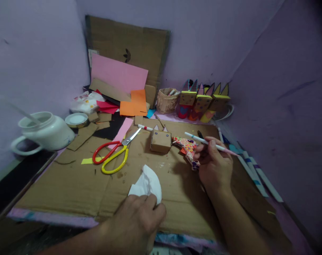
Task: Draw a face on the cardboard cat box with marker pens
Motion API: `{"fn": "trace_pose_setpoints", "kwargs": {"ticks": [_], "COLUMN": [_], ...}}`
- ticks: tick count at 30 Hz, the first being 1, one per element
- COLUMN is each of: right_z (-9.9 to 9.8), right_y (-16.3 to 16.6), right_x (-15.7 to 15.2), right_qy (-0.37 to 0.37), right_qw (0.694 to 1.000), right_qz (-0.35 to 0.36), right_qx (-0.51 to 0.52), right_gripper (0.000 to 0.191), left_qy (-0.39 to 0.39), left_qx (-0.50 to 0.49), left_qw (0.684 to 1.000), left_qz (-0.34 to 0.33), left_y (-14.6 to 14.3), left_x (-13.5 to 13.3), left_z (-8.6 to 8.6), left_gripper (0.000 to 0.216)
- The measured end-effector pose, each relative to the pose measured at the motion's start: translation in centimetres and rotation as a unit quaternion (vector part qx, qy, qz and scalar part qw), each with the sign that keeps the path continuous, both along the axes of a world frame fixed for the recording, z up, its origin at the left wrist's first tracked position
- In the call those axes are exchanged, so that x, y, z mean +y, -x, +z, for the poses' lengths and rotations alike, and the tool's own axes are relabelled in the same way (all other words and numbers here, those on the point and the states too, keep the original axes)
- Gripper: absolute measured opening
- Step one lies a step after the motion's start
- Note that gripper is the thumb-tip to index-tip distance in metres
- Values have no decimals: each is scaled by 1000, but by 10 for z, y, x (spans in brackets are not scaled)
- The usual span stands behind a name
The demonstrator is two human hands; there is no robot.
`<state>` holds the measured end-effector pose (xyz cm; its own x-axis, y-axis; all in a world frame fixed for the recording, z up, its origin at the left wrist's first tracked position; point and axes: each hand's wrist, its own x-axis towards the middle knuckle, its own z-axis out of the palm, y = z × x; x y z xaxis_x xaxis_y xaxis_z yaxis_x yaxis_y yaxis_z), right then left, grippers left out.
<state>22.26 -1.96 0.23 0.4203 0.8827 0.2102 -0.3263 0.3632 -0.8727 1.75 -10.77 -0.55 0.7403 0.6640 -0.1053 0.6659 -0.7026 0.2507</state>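
Near the front of the cardboard sheet, my left hand (142,219) is closed on a crumpled white tissue (148,181). My right hand (216,166), raised at the right, grips a white marker pen (200,139) with a blue band and a pink end. Under and beside that hand lies a piece of floral fabric (186,146). A small cardboard box head (161,141) with pointed ears and dot eyes sits between the hands, farther back. Left of it lie scissors (123,143) with one red and one yellow handle, their blades slightly apart.
A tilted white mug (48,131) stands at the left beside a round lid (76,119). Coloured paper (118,72) and scraps pile up at the back. A woven basket (167,101) and three eared cardboard figures (203,101) stand behind. Several markers (256,173) lie along the right edge.
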Motion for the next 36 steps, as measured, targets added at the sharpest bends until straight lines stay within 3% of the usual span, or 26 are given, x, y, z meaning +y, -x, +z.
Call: {"fn": "trace_pose_setpoints", "kwargs": {"ticks": [5,10,16,18,22,24,26,29,32,34,36], "right_z": [-3,-6,-5,-3,0,-1,-2,-4,-5,-4,-4], "right_y": [0,-1,-1,-1,0,1,1,1,0,0,2], "right_x": [1,1,0,-1,-4,-4,-5,-5,-5,-6,-8], "right_qy": [19,16,9,9,19,24,32,44,52,53,49], "right_qw": [1000,1000,999,999,999,999,998,998,997,997,996], "right_qz": [7,18,30,28,28,37,49,51,46,53,66], "right_qx": [9,17,23,25,25,25,23,19,18,17,13], "right_gripper": [29,28,25,25,27,28,30,32,32,31,27], "left_qy": [33,34,7,-15,-82,-126,-158,-123,-90,-113,-209], "left_qx": [42,130,145,150,167,103,10,3,52,77,112], "left_qw": [999,990,988,983,945,957,978,992,994,989,960], "left_qz": [7,35,57,106,269,239,136,23,11,63,149], "left_y": [-15,-3,18,37,75,71,47,3,0,30,73], "left_x": [12,3,-9,-9,-6,-5,-4,0,7,12,21], "left_z": [-1,4,-12,-16,-10,-5,-4,-9,-16,-14,-5], "left_gripper": [19,29,31,28,29,31,26,9,15,18,21]}}
